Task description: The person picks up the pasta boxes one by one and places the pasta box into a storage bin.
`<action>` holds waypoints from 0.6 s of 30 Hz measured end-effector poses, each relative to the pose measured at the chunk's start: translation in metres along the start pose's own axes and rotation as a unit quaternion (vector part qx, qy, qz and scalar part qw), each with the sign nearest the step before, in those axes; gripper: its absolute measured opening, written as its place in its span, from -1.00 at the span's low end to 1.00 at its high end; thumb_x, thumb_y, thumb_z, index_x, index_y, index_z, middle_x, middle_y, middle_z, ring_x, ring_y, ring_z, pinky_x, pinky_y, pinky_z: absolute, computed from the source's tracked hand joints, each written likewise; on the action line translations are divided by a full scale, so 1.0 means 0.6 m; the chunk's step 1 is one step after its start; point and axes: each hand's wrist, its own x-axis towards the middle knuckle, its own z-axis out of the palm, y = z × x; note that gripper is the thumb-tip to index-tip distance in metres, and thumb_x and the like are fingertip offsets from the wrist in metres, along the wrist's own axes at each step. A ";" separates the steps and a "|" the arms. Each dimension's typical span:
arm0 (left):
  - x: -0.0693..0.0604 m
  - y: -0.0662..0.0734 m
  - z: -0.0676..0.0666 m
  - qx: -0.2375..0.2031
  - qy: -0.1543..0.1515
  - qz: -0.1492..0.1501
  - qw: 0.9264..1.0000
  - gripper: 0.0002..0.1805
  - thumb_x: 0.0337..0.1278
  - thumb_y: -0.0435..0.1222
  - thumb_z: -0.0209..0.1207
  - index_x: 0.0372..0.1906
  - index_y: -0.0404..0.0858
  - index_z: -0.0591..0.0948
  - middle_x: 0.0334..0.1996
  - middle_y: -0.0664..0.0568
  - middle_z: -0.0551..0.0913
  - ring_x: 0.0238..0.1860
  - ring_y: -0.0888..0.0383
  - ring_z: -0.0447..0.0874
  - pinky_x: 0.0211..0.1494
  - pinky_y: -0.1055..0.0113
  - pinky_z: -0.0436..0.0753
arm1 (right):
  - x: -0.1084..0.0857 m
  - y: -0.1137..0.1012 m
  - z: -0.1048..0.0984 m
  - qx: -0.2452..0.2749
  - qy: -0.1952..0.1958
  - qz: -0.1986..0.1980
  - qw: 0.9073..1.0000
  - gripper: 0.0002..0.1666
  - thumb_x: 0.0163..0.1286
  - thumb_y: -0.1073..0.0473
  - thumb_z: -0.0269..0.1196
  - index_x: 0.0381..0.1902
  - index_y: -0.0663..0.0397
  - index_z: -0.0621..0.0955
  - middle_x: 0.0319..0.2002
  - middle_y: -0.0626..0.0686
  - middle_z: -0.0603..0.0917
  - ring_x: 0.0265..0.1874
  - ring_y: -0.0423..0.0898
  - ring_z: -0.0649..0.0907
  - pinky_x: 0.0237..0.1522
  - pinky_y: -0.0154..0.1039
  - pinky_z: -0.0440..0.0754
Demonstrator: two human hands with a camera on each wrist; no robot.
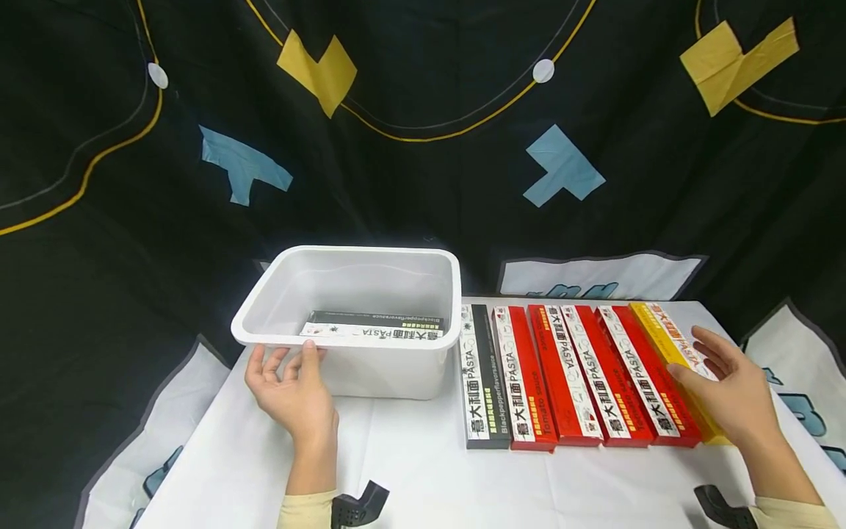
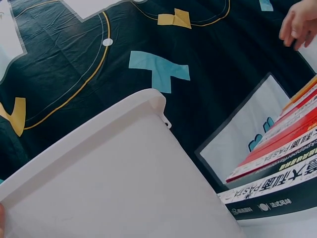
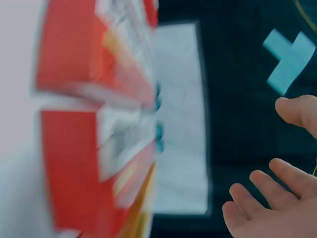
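My left hand [image 1: 294,393] grips the front rim of a white plastic bin [image 1: 383,371], thumb over the edge and fingers beneath it. Inside the bin lies a black-and-white pasta box [image 1: 377,327]; whether more lie under it I cannot tell. To the bin's right stretches a row of pasta boxes: a black one [image 1: 485,378] nearest the bin, then several red ones [image 1: 575,375], and a yellow one [image 1: 667,330] at the far end. Over the yellow box hovers my right hand [image 1: 734,386], fingers spread and holding nothing. In the right wrist view its fingers [image 3: 277,188] are apart from the boxes.
A white cloth covers the table [image 1: 423,470]. Behind it hangs a dark curtain [image 1: 423,191] with yellow and blue patches. The bin stands close beside the black box, near the table's back edge.
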 end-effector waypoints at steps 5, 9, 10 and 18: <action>-0.001 0.000 -0.001 -0.003 -0.004 0.001 1.000 -0.21 0.15 -0.46 0.28 0.38 -0.13 0.12 0.13 -0.12 0.29 -0.14 0.00 0.60 0.02 0.18 0.71 | -0.008 0.055 -0.012 -0.022 0.009 0.078 0.997 0.02 0.32 -0.13 0.29 0.52 0.16 0.07 0.40 0.47 0.14 0.30 0.48 0.17 0.10 0.40 0.45; -0.001 0.000 -0.002 0.001 -0.003 0.005 1.000 -0.22 0.15 -0.45 0.28 0.38 -0.13 0.12 0.13 -0.13 0.30 -0.15 0.00 0.61 0.02 0.17 0.71 | -0.008 0.095 -0.017 -0.066 0.005 0.128 0.990 0.06 0.30 -0.13 0.29 0.51 0.22 0.03 0.35 0.55 0.11 0.24 0.51 0.15 0.02 0.41 0.52; 0.000 0.000 -0.002 0.002 -0.003 0.004 1.000 -0.22 0.15 -0.45 0.28 0.38 -0.13 0.12 0.13 -0.12 0.30 -0.15 0.00 0.61 0.02 0.17 0.71 | -0.007 0.104 -0.017 -0.075 -0.001 0.140 0.987 0.10 0.28 -0.14 0.31 0.51 0.23 0.02 0.35 0.56 0.10 0.22 0.51 0.15 -0.02 0.39 0.55; -0.002 0.001 -0.003 0.008 -0.004 0.002 1.000 -0.23 0.16 -0.45 0.27 0.38 -0.13 0.12 0.13 -0.12 0.30 -0.14 0.00 0.61 0.03 0.18 0.70 | -0.006 0.153 -0.016 -0.105 -0.053 0.195 0.974 0.33 0.11 -0.28 0.39 0.48 0.34 -0.05 0.29 0.57 0.12 0.15 0.46 0.21 0.04 0.47 0.45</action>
